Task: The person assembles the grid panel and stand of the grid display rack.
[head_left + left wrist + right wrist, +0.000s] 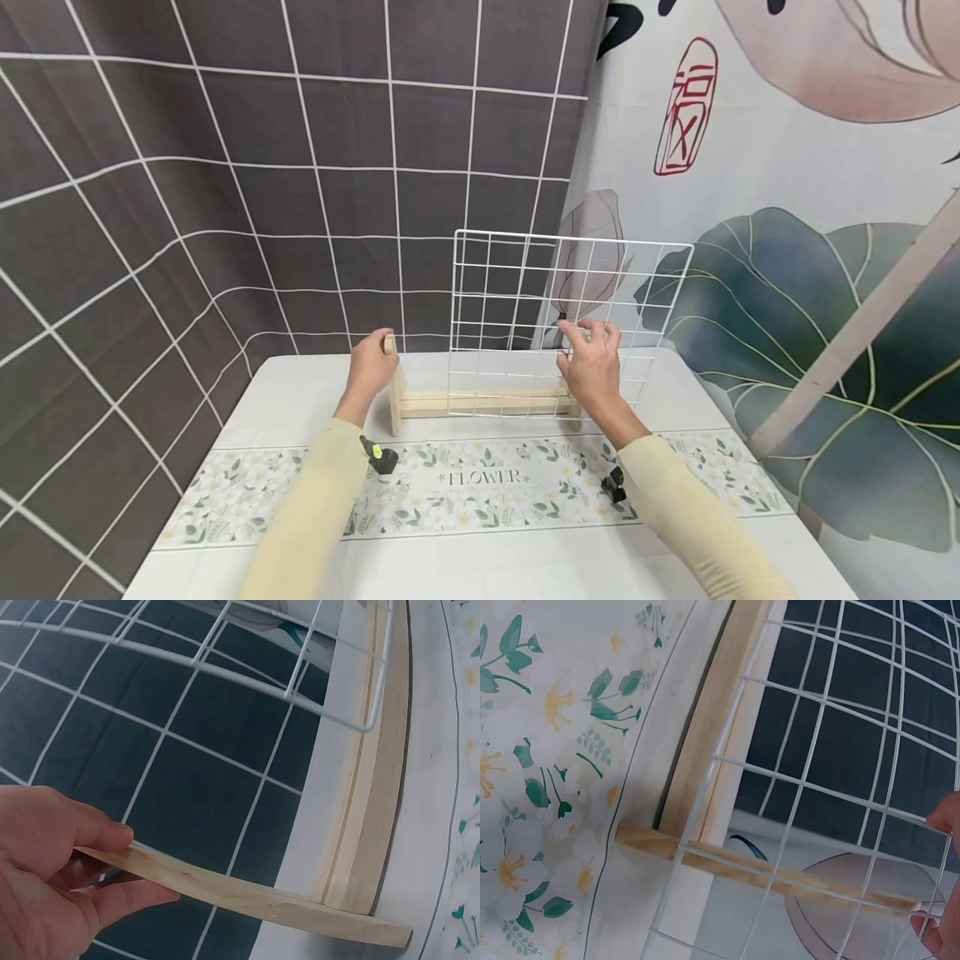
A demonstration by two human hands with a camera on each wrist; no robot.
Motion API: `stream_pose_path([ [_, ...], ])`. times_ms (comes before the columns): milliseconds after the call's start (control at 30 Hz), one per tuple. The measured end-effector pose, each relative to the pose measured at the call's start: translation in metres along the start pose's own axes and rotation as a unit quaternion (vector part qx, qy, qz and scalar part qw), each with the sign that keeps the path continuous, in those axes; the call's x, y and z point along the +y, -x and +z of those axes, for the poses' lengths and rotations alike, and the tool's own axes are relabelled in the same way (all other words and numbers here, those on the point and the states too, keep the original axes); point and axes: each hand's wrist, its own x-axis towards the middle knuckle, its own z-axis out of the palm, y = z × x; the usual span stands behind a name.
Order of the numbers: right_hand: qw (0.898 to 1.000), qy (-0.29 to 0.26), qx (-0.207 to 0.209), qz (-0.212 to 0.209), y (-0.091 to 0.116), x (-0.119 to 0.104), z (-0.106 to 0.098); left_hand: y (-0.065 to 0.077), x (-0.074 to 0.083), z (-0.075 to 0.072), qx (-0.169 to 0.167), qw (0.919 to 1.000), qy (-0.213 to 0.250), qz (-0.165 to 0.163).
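Note:
A pale wooden stand (423, 406) has a long low bar joining two end uprights. My left hand (370, 367) grips the top of the left upright (225, 891), thumb on one side and fingers on the other. My right hand (594, 371) pinches wires of a white wire grid panel (453, 292) near the right upright (742, 871). The panel stands up, leaning over the bar, its left lower corner (367, 727) well to the right of the left upright. In the right wrist view, only fingertips (951, 814) show at the right edge; their contact with the upright's top is unclear.
Under the stand is a white table (480, 558) with a floral band reading FLOWER. A dark checked curtain (337, 200) hangs behind and to the left; a leaf-printed curtain (810, 275) hangs on the right. Black wrist devices (384, 459) sit below both hands.

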Motion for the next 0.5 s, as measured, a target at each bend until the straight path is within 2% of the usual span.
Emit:
stream_pose_path([
  [267, 1.0, -0.004, -0.004, 0.002, 0.001, -0.001, 0.002, 0.002, 0.006, 0.009, -0.005, 0.9999, -0.002, 0.012],
  [500, 1.0, 0.004, 0.023, -0.009, -0.005, -0.001, 0.0, 0.003, 0.005, 0.016, -0.02, 0.9996, -0.013, 0.016],
])
